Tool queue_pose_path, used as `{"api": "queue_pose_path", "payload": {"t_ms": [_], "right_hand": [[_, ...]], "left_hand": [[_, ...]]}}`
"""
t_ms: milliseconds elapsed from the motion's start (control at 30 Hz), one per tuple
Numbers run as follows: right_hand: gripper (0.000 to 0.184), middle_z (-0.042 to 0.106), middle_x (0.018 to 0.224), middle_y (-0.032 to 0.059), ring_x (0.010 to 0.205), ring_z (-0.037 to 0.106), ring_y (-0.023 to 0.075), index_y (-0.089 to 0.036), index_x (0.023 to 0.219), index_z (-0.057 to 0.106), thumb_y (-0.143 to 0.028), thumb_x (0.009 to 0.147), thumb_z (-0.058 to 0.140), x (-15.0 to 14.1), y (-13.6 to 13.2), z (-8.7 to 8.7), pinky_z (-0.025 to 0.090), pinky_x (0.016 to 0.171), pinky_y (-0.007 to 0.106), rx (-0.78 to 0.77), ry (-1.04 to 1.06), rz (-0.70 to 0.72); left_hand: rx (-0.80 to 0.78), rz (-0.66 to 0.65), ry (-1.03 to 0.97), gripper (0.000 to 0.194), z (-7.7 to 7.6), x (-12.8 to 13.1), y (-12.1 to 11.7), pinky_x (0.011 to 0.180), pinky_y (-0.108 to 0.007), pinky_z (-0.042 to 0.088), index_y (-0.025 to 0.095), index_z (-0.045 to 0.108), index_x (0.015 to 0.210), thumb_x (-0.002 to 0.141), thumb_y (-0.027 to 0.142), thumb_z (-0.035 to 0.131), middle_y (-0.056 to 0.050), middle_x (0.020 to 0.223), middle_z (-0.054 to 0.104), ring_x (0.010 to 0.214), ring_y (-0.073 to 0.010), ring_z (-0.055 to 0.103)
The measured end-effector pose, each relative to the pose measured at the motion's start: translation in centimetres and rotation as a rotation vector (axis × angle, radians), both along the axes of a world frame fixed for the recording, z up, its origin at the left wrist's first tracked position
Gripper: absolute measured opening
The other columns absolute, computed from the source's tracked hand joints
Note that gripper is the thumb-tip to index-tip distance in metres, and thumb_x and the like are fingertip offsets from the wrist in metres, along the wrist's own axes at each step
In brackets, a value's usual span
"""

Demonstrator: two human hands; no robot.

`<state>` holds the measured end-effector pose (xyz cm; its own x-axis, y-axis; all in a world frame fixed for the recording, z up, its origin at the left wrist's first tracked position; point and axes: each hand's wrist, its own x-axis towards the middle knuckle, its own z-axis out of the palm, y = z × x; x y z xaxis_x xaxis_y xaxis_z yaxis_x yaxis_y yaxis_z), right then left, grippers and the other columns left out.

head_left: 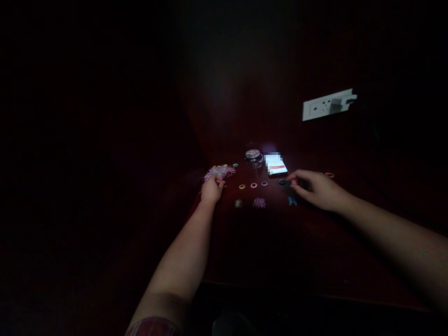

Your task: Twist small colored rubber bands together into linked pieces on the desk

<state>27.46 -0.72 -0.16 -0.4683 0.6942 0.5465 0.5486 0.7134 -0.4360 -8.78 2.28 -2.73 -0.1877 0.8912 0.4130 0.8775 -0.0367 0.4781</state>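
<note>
My left hand (pixel 213 187) is at the near edge of a mixed pile of thin, pastel-coloured small bands (pixel 226 171). Its fingers are curled together, and whatever is between them is too small to make out. My right hand (pixel 313 188) hovers beside a dark ring-shaped band (pixel 282 182), thumb and forefinger slightly apart, with nothing visible in them. Left of that ring lie a purple ring (pixel 264 184), a pink ring (pixel 254 185) and a yellow ring (pixel 241 186). Nearer to me are small heaps of pale yellow bands (pixel 238 203), purple bands (pixel 259 202) and blue bands (pixel 292 200).
A lidded clear jar (pixel 253 161) stands behind the rings, beside a lit phone (pixel 278 165). An orange ring (pixel 329 175) lies beyond my right wrist, and a green ring (pixel 235 165) by the pile. A wall socket (pixel 317 109) holds a plug. The dark red table (pixel 266 252) is dimly lit.
</note>
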Motion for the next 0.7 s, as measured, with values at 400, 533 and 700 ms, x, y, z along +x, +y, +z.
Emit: {"api": "queue_pose_path", "payload": {"t_ms": [400,533,700], "right_hand": [[0.018,0.068,0.085,0.0044,0.075,0.064,0.0196,-0.021,0.098,0.064,-0.028,0.085,0.054,-0.04,-0.26,0.13,0.049,0.069,0.032,-0.001,0.015,0.014],[0.017,0.067,0.082,0.0043,0.073,0.062,0.0191,-0.021,0.097,0.064,-0.026,0.084,0.054,-0.25,-0.54,0.36,0.049,0.067,0.031,-0.005,0.03,0.023],[0.017,0.066,0.079,0.004,0.071,0.061,0.0188,-0.02,0.096,0.064,-0.024,0.082,0.055,-0.54,-0.77,0.45,0.048,0.066,0.031,-0.01,0.05,0.032]], "left_hand": [[0.125,-0.045,-0.11,0.008,0.16,-0.38,0.03,0.076,-0.023,0.051,0.02,0.06,0.091,0.083,0.02,0.059,-0.003,0.088,0.071,0.075,-0.0127,0.066],[0.175,-0.056,-0.062,0.012,0.27,-0.26,-0.2,0.081,-0.025,0.051,0.019,0.061,0.092,0.082,0.015,0.055,-0.004,0.091,0.07,0.081,-0.0144,0.066],[0.222,-0.041,-0.015,0.017,0.66,-0.37,-0.63,0.093,-0.029,0.048,0.02,0.065,0.095,0.085,0.016,0.052,-0.005,0.098,0.069,0.095,-0.0178,0.064]]}}
